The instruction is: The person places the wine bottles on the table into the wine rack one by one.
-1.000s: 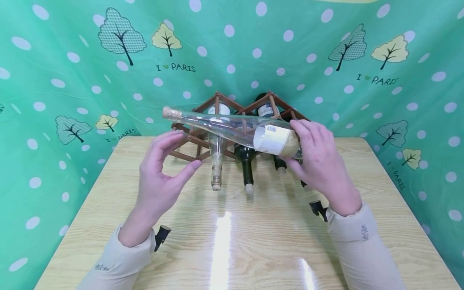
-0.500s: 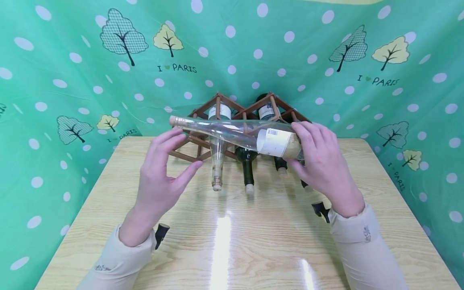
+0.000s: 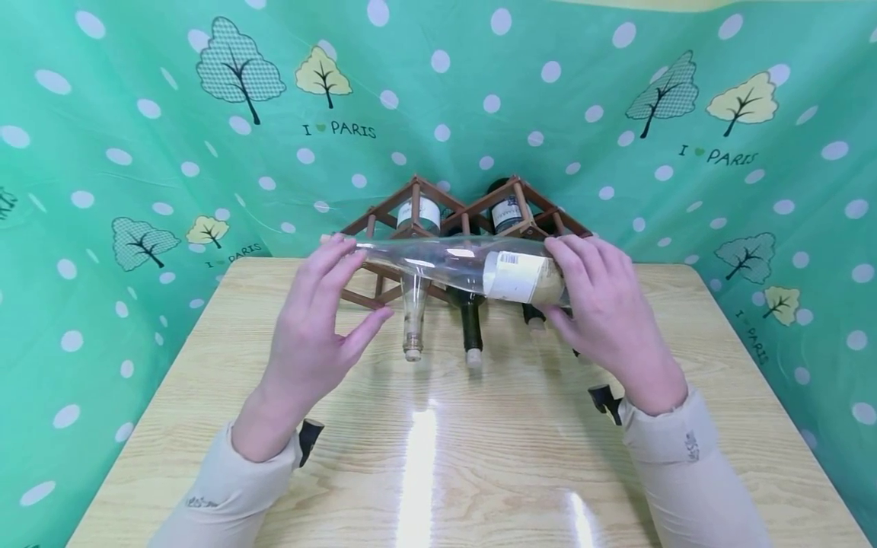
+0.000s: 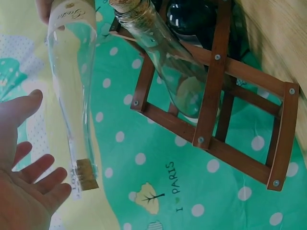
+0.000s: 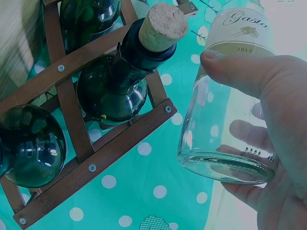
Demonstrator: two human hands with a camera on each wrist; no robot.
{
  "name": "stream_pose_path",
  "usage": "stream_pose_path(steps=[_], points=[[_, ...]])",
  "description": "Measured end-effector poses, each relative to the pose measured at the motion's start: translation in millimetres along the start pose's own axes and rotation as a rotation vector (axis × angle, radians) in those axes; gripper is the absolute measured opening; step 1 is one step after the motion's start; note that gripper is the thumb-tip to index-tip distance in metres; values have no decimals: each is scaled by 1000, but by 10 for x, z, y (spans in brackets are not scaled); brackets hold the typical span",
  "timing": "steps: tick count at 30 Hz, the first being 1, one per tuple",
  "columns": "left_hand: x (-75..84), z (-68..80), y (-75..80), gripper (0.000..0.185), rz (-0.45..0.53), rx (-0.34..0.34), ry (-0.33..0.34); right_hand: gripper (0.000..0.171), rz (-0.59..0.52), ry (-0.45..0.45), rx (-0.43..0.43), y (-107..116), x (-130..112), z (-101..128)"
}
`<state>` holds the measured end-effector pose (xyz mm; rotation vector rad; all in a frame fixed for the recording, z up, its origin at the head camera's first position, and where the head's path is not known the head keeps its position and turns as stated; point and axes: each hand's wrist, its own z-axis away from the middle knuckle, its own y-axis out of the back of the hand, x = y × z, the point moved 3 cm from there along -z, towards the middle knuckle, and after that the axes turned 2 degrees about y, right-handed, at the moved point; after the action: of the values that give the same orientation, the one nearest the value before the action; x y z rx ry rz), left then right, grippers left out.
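Bottle (image 3: pixel 473 266) first: clear glass, corked, pale label near the base, and we held it lying almost level in the air just in front of the rack (image 3: pixel 466 228), above the table (image 3: pixel 438 457). Neck pointed to our left, base to our right. Our right hand (image 3: pixel 603 312) gripped the base end, thumb and fingers curled round the glass below the label; the right wrist view showed the thumb across the body and fingers under it. Our left hand (image 3: pixel 315 327) sat at the neck, fingers spread and fairly straight. In the left wrist view the cork (image 4: pixel 85 175) was just off the fingertips, so we judged the hand near but not closed on it; actual contact we could not tell.

Step in hand, as we read it: carrying or steadying the bottle before the rack. The next move would likely call for the left hand to take the neck so both ends were supported.

Looks: empty, slim, long tapering neck, label reading "2017" in the right wrist view.

Around it: the wooden lattice rack held another clear bottle (image 3: pixel 412 320) and dark bottles (image 3: pixel 470 323), necks toward us. Green dotted cloth (image 3: pixel 137 152) hung behind.
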<state>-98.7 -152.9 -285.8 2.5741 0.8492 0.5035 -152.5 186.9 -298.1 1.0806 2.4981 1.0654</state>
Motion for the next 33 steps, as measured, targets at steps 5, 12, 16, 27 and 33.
stream_pose_path(steps=[5, 12, 16, 27, 33], points=[[-1, -4, -46, 76, -51, -36, -14, 95, 7, 10, -20, -21, -27, 7], [3, -12, -119, 78, -96, -82, -24, 100, 9, 19, -16, -29, -73, 5], [8, -15, -158, 79, -107, -99, -34, 101, 12, 23, -22, -27, -94, -1], [57, -34, -234, 79, -155, -104, -67, 96, 10, 40, -34, -27, -150, -26], [56, -23, -273, 79, -176, -123, -82, 96, 7, 55, -37, -23, -203, -35]])
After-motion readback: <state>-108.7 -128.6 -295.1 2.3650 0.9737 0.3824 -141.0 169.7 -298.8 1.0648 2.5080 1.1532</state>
